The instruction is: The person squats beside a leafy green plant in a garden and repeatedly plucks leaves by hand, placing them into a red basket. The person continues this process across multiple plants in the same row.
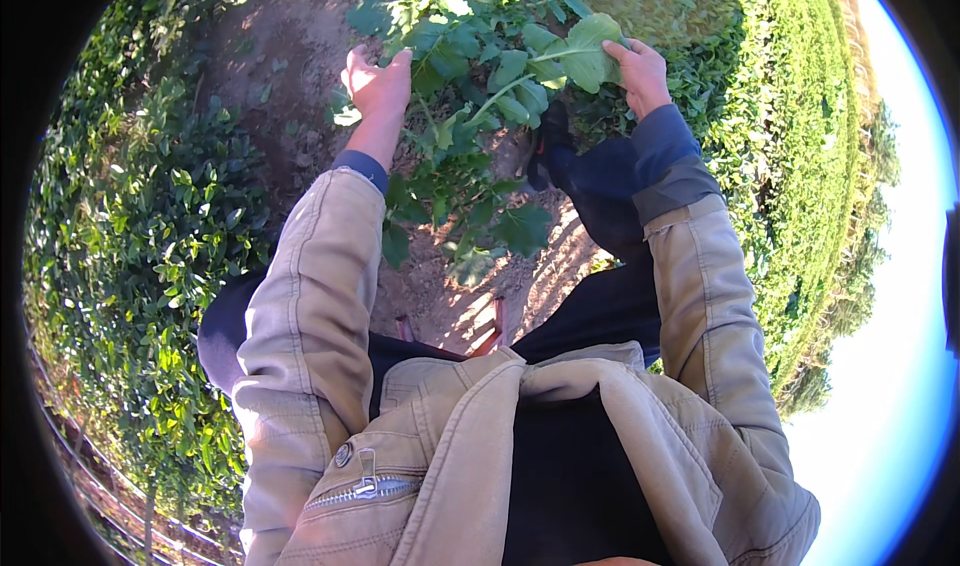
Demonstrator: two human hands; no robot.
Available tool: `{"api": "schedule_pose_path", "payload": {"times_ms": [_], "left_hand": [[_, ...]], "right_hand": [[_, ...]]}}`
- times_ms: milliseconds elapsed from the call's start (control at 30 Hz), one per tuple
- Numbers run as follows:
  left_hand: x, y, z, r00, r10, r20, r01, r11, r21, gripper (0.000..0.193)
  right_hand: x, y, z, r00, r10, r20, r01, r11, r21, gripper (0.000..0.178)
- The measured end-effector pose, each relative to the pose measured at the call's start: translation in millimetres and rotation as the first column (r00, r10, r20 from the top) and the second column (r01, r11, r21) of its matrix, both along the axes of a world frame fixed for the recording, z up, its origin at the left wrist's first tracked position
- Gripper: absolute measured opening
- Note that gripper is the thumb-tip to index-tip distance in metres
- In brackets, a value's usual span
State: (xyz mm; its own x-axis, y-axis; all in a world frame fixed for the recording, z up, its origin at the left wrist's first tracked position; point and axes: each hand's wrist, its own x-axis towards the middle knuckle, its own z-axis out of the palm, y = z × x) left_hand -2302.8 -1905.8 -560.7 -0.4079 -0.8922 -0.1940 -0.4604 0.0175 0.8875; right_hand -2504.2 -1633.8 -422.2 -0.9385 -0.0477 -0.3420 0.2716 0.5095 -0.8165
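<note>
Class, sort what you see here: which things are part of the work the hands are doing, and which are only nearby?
In use:
left hand
right hand
leafy plant, with both hands on its leaves

Only nearby:
soil path
left bushes
right hedge

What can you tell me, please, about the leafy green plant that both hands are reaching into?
The leafy plant is a loose clump of broad, rounded green leaves on pale, thin stalks, spreading over bare brown soil. It looks fresh, part sunlit and part shaded. The left hand grips its left edge; the right hand holds a large leaf by its pale midrib. Lower leaves hang toward the person's dark trousers. Its roots are hidden.
</note>
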Motion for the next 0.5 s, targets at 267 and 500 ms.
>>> {"api": "schedule_pose_path", "payload": {"times_ms": [267, 500], "left_hand": [[-15.5, 41.3, 42.2, 0.73, -0.676, -0.102, 0.653, 0.647, 0.392, 0.04], [-17.6, 52.9, 21.3, 0.378, -0.92, 0.107, 0.926, 0.374, -0.054, 0.059]], "right_hand": [[11.1, -21.2, 17.3, 0.985, 0.166, 0.039, -0.163, 0.985, -0.063, 0.027], [17.9, -37.5, 26.6, 0.926, 0.377, -0.017, -0.377, 0.925, -0.043, 0.034]]}}
